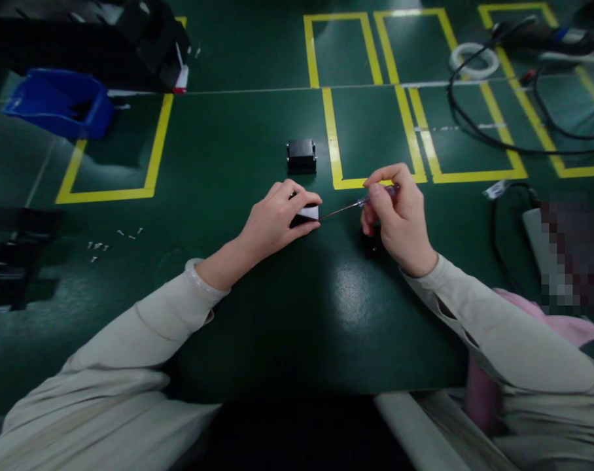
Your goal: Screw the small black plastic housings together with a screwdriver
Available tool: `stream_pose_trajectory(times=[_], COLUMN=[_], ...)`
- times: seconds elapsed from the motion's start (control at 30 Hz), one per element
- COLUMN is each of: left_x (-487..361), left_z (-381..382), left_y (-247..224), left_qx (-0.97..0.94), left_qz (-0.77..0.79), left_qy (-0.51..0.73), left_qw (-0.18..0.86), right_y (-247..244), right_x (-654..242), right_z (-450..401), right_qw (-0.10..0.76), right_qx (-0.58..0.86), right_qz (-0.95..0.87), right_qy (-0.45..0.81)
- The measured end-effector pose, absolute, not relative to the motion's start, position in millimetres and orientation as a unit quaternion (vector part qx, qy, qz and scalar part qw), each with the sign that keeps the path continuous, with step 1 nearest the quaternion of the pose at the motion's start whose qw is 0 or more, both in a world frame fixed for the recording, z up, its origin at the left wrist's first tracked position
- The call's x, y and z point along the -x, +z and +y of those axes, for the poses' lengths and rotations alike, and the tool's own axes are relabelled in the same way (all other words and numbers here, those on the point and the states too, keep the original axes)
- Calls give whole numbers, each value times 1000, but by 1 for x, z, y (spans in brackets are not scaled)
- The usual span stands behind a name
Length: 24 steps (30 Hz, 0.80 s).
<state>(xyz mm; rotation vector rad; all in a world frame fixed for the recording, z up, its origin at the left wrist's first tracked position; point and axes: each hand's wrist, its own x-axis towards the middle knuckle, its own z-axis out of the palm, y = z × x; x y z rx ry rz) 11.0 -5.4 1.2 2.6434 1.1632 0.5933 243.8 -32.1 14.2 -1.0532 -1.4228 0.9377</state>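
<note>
My left hand (282,212) is closed round a small black block (297,220) with a pale, shiny face, held against the green table. In my right hand (398,209) is a screwdriver (346,209) with a clear handle; its thin shaft points left and its tip meets the right edge of the block. Just beyond my left hand stands a second black block (301,156) with silver screws at its sides. A small dark part (373,247) lies beneath my right hand, mostly hidden by it.
Several loose screws (98,246) lie at left, near black parts (19,255). A blue bin (61,104) sits at the back left. Yellow tape outlines mark the green table (238,137). At right are a black cable (466,121), a white tape ring (473,61) and pink cloth (566,322).
</note>
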Motion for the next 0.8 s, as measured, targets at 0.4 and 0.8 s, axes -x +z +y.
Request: stream_pose_trajectory(times=[0.4, 0.8], left_x=[-10, -9], left_z=[-4, -3], left_y=[1, 1], left_qx=[-896, -896], left_qz=[386, 383], left_qy=[199, 199], left_qw=[91, 105], right_y=[12, 17], right_x=[-243, -241], right_z=[-31, -37], right_qw=[543, 538], right_qx=[443, 452], right_qz=[-596, -611], right_qy=[392, 364])
